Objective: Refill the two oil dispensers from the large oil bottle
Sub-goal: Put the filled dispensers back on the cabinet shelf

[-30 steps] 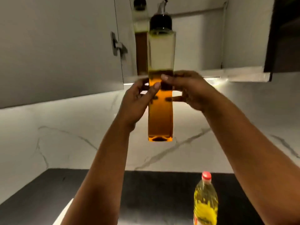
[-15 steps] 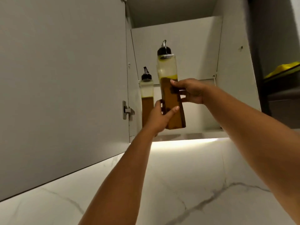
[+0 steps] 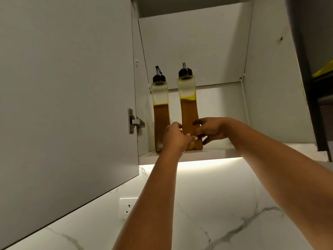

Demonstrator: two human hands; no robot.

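- A white marble wall [image 3: 225,213] with grey veins fills the near foreground at the bottom of the view, and a white socket [image 3: 128,207] is set into it at lower left.
- Two bare forearms are raised from the bottom edge towards an open wall cupboard.
- A strip of warm light [image 3: 207,162] is seen along the underside of the cupboard shelf [image 3: 216,153].
- The open cupboard door [image 3: 63,105], plain and grey-white, takes up the left side; a metal hinge [image 3: 134,122] is fixed at its inner edge.
- The right oil dispenser [image 3: 188,109] is stood upright on the shelf near its front edge, and its lower part is grasped from both sides.
- The left hand [image 3: 173,138] is curled round the dispenser's lower left side, and the right hand [image 3: 210,129] is wrapped round its right side.
- The left oil dispenser [image 3: 160,112] is stood just beside it, nearer the door, ungripped.
- Both dispensers are seen filled with amber oil to well above halfway, with black spouted caps.
- The white back panel [image 3: 194,51] and side wall [image 3: 270,87] of the cupboard lie behind.
- A dark edge and something yellow [image 3: 322,71] are seen at far right; what they are cannot be told.
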